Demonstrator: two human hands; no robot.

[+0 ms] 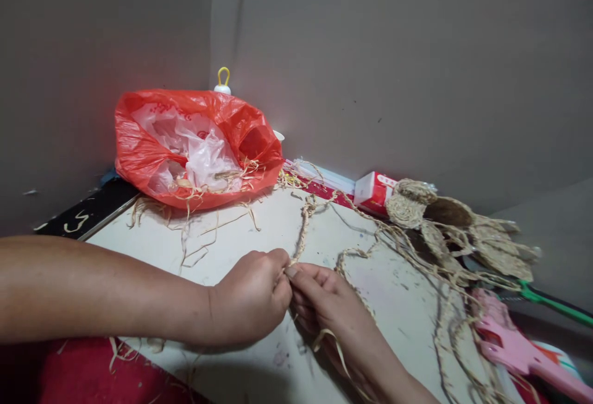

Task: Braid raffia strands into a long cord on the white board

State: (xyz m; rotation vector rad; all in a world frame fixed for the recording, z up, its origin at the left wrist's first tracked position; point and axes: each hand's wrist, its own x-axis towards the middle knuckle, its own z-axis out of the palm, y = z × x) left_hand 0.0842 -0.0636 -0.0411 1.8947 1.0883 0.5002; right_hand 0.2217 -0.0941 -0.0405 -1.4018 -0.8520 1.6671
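Observation:
A braided straw cord [303, 230] runs across the white board [259, 367] toward my hands. My left hand [254, 296] is closed around the near end of the cord, its fingers curled in. My right hand [327, 305] touches it there, thumb and fingers pinched on the same straw. Loose strands [340, 351] hang from under my right hand. Where the fingertips meet, the straw is mostly hidden. More braided cord [398, 237] lies to the right, leading to the woven straw pieces [445, 225].
A red plastic bag [199, 151] with straw inside stands at the back left. Along the right side are a red and white box [373, 193] and a pink glue gun [514, 342]. Grey walls [393, 70] rise behind the board.

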